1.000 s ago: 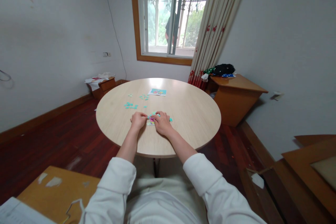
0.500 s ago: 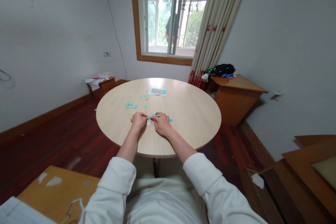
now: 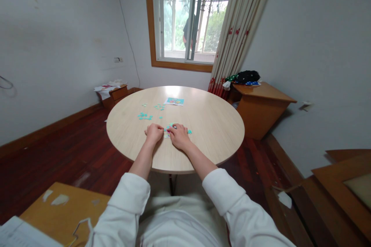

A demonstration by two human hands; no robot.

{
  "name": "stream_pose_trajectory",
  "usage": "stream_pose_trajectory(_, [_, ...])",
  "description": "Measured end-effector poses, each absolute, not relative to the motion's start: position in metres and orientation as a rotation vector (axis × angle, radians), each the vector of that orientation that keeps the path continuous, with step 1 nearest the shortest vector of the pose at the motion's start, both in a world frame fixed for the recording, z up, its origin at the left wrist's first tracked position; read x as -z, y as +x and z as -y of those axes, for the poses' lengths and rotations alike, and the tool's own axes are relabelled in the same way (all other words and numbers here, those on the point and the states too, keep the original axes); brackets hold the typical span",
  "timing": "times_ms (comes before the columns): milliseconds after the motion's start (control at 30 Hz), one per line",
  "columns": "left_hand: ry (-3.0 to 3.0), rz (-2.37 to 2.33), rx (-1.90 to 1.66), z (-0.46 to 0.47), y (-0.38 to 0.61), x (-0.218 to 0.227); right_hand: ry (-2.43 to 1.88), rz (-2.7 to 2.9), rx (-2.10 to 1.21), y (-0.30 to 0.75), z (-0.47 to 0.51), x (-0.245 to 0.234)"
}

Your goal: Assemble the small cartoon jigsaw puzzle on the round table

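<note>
A small, partly assembled jigsaw puzzle in teal, pink and yellow lies near the front of the round table, largely covered by my hands. My left hand is at its left edge, thumb and forefinger pinched together on what looks like a puzzle piece, mostly hidden. From the right, my right hand rests over the puzzle with bent fingers, gripping it against the tabletop. A bit of teal puzzle shows beyond its right side. Loose teal pieces are scattered to the far left of my hands.
More pale pieces and a picture sheet lie farther back on the round table. A wooden desk with cloths stands at right. At lower left is a brown tabletop. Someone in dark clothing is outside the window.
My hands stay at the puzzle with only a slight shift of the left fingertips. The teal bit seen at them before is now less visible.
</note>
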State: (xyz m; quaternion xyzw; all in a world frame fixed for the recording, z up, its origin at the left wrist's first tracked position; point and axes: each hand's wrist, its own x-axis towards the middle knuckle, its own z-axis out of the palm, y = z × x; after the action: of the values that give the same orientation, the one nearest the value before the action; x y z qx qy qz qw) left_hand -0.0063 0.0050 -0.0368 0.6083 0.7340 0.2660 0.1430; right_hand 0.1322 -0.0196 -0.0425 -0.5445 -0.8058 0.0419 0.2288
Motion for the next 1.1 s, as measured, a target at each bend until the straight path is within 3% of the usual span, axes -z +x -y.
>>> stream_pose_trajectory(433, [1.689,-2.097,-0.924,-0.0074,-0.0073,0.0387,-1.523,2.221,-0.072,0.1313,0.0174,0.0454])
stream_pose_trajectory(1100, [1.737,-2.05,-0.81,-0.0061,-0.0051,0.0383,-1.548,2.241,-0.055,0.1313,0.0201,0.0421])
